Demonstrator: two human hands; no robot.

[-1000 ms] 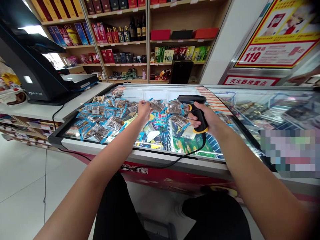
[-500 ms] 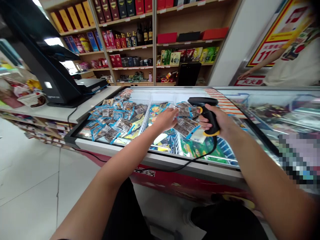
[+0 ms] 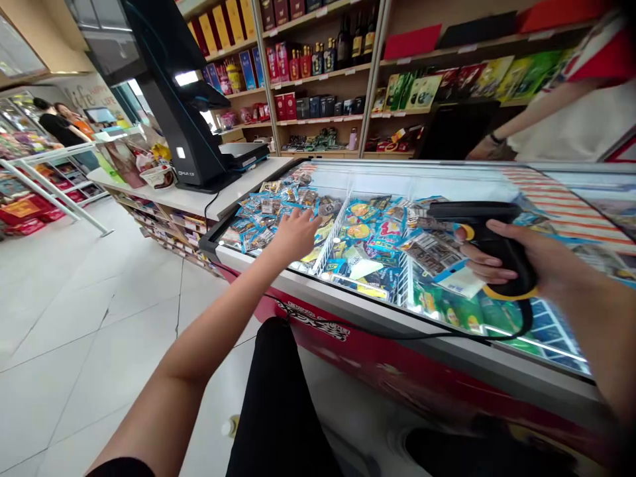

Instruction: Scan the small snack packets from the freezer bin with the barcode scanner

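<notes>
The left hand (image 3: 295, 235) lies spread over blue snack packets (image 3: 258, 215) at 11 o'clock on the freezer lid (image 3: 377, 179), perhaps touching them; the right hand (image 3: 531, 262), at 3 o'clock, grips a black scanner (image 3: 472, 213); another person's arm (image 3: 536, 109) shows at 1 o'clock.

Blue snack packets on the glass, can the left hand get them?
Probably yes. The left hand hovers open right at the blue snack packets, which lie loose on top of the glass lid, with nothing between.

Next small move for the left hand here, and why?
Probably close the left hand on one of the blue snack packets: it is spread open over them on the freezer lid, holding nothing, while the right hand grips the barcode scanner.
</notes>
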